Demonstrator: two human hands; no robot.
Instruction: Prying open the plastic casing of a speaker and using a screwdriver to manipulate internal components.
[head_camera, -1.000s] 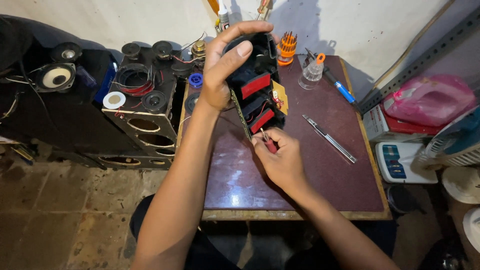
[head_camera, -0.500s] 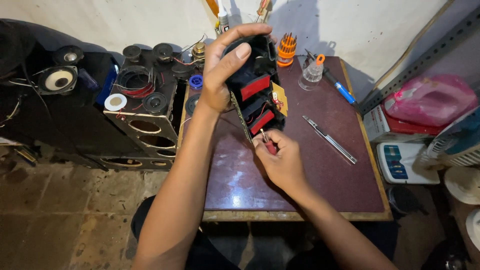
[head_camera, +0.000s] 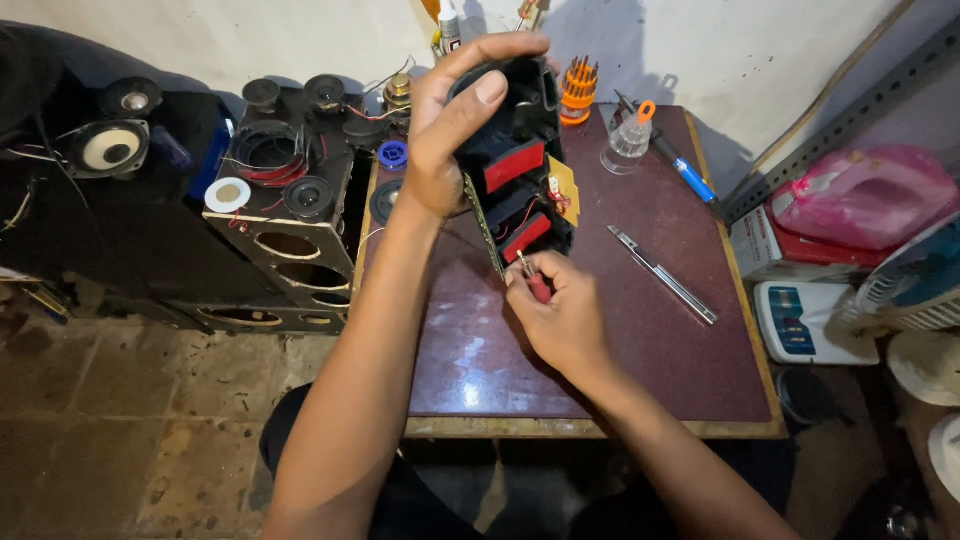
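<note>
A black housing with red parts (head_camera: 515, 190) stands tilted on the dark red table (head_camera: 640, 350). The left hand (head_camera: 455, 120) grips its top; the right hand (head_camera: 560, 310) pinches what looks like a red-handled screwdriver (head_camera: 532, 280) at its lower edge.

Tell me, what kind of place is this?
Most likely a small electronics repair workshop. Loose speaker cones and a gutted speaker cabinet stand left of the work table, a rack of small screwdrivers sits on it, and the left hand holds an opened black device.
</note>
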